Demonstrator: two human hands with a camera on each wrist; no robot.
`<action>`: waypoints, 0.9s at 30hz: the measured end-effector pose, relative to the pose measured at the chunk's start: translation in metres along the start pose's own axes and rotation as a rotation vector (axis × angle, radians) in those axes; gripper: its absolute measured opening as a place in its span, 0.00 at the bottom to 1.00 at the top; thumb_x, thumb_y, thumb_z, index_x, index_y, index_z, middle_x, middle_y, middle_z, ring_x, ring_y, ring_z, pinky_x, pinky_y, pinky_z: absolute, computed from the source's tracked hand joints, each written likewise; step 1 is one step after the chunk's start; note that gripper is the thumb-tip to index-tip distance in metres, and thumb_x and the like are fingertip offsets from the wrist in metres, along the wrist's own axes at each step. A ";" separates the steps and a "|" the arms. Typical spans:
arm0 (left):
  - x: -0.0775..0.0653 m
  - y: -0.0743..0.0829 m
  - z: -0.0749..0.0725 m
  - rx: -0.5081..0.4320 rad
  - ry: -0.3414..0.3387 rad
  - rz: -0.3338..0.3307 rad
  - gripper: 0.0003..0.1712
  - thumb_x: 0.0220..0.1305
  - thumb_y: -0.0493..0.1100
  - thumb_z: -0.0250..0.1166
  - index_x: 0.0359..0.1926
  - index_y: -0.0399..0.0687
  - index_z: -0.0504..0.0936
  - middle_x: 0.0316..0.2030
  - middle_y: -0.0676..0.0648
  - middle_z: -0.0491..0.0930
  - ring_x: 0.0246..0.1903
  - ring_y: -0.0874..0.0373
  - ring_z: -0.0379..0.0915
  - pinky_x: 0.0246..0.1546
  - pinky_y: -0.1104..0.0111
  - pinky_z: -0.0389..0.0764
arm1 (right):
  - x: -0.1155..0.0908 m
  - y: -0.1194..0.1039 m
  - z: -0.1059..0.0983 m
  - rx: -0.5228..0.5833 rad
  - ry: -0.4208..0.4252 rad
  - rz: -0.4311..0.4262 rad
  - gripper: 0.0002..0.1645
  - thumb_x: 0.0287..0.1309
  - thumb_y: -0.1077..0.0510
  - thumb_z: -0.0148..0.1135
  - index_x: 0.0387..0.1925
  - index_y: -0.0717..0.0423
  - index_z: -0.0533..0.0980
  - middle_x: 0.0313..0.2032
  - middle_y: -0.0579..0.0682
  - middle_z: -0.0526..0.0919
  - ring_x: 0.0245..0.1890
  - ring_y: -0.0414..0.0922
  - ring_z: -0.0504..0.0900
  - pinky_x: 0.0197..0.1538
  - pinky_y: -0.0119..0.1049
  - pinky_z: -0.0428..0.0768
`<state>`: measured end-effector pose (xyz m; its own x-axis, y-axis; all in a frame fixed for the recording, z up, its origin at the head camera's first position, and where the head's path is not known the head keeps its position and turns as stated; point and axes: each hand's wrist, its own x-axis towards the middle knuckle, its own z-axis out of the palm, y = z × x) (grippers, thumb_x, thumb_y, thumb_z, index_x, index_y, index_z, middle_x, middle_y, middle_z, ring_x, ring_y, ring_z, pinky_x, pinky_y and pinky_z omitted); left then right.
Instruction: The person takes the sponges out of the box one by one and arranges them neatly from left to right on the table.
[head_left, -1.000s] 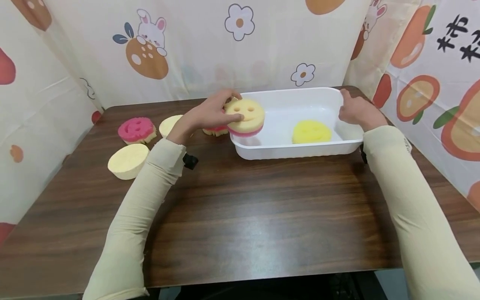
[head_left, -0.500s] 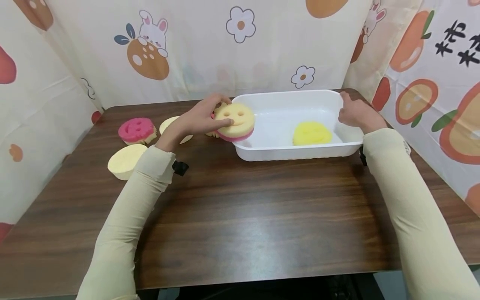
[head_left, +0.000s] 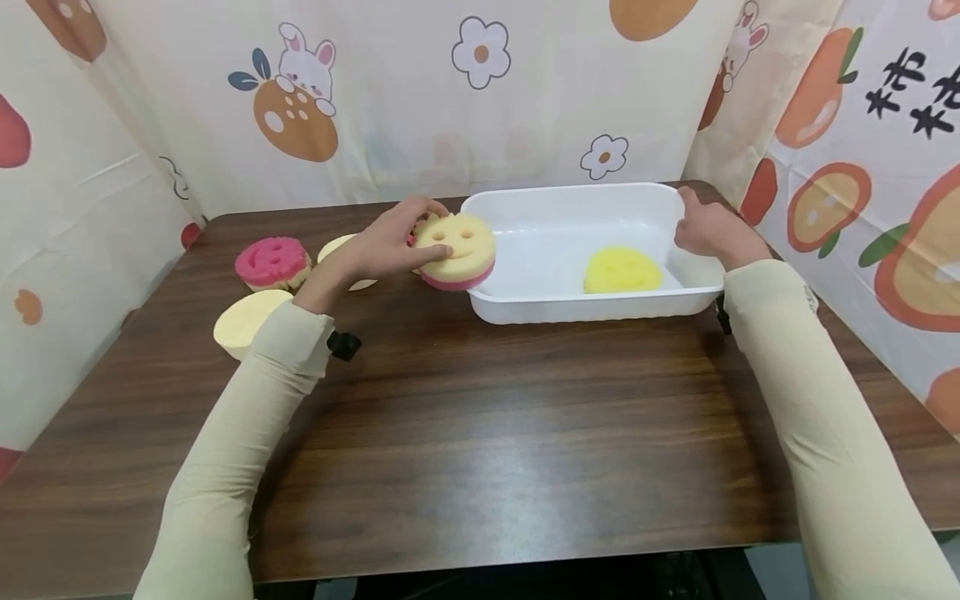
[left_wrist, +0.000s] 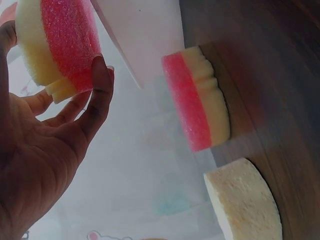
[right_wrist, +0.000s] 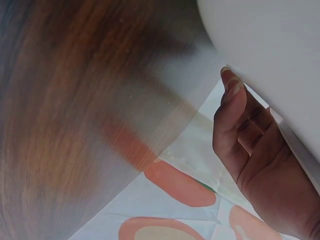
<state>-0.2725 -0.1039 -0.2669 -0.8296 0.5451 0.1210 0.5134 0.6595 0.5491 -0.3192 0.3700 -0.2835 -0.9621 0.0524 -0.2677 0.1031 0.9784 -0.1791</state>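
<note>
My left hand (head_left: 393, 242) holds a round smiley-face sponge (head_left: 461, 250), cream on one side and pink on the other, between thumb and fingers. It overlaps the left end of a white plastic tray (head_left: 585, 310) in the head view. In the left wrist view the sponge (left_wrist: 70, 45) is raised, its edge toward the camera. My right hand (head_left: 716, 229) grips the tray's right end, thumb and fingers at its rim. From the right wrist, that hand (right_wrist: 265, 155) shows curled against the white wall (right_wrist: 270, 45). Inside the tray lies a yellow sponge (head_left: 622, 270).
Left on the brown wooden table (head_left: 480, 450) sit a pink-topped sponge (head_left: 273, 262) and two cream ones, one nearer (head_left: 247, 321) and one farther (head_left: 339, 247). Another pink-and-cream sponge (left_wrist: 192, 100) stands below the left hand. Printed cloth (head_left: 420, 108) hangs behind.
My left hand has carried the smiley sponge leftward and slightly toward me, from over the tray's left end to its left edge. The right hand stays at the tray's right end.
</note>
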 end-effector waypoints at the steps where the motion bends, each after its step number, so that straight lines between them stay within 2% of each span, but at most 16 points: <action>1: -0.001 -0.001 0.000 0.001 0.003 0.000 0.34 0.62 0.54 0.66 0.64 0.44 0.68 0.58 0.42 0.70 0.56 0.48 0.64 0.62 0.53 0.66 | 0.000 0.000 0.000 0.001 -0.001 0.003 0.48 0.71 0.54 0.41 0.77 0.57 0.25 0.65 0.79 0.58 0.56 0.66 0.67 0.63 0.66 0.66; 8: -0.010 -0.009 -0.003 -0.004 0.024 -0.004 0.32 0.63 0.52 0.67 0.64 0.46 0.69 0.53 0.43 0.71 0.50 0.51 0.65 0.52 0.60 0.66 | 0.001 0.001 -0.001 -0.007 -0.004 -0.004 0.48 0.70 0.54 0.40 0.76 0.57 0.24 0.66 0.80 0.57 0.57 0.66 0.67 0.64 0.66 0.65; 12: -0.014 -0.012 -0.004 -0.022 0.014 0.003 0.33 0.63 0.50 0.68 0.64 0.44 0.69 0.55 0.42 0.72 0.53 0.51 0.65 0.55 0.59 0.67 | 0.002 0.002 0.000 -0.011 -0.005 -0.002 0.48 0.70 0.53 0.40 0.76 0.57 0.24 0.66 0.80 0.56 0.57 0.67 0.67 0.64 0.67 0.65; 18: -0.020 -0.016 -0.008 -0.014 -0.018 -0.033 0.36 0.64 0.51 0.67 0.69 0.47 0.65 0.62 0.43 0.69 0.60 0.51 0.64 0.63 0.56 0.67 | 0.003 0.001 0.000 -0.017 -0.012 0.007 0.49 0.70 0.54 0.41 0.76 0.56 0.24 0.65 0.79 0.57 0.55 0.66 0.67 0.62 0.66 0.67; 27: -0.028 -0.021 -0.013 0.042 -0.032 -0.061 0.35 0.64 0.53 0.65 0.68 0.46 0.68 0.60 0.41 0.70 0.58 0.49 0.63 0.62 0.53 0.66 | 0.001 0.001 -0.001 -0.001 -0.016 0.009 0.49 0.70 0.54 0.42 0.77 0.56 0.24 0.67 0.78 0.55 0.56 0.67 0.66 0.63 0.68 0.66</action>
<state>-0.2634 -0.1395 -0.2715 -0.8523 0.5195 0.0616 0.4719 0.7127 0.5190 -0.3207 0.3716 -0.2833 -0.9569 0.0582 -0.2845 0.1118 0.9780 -0.1759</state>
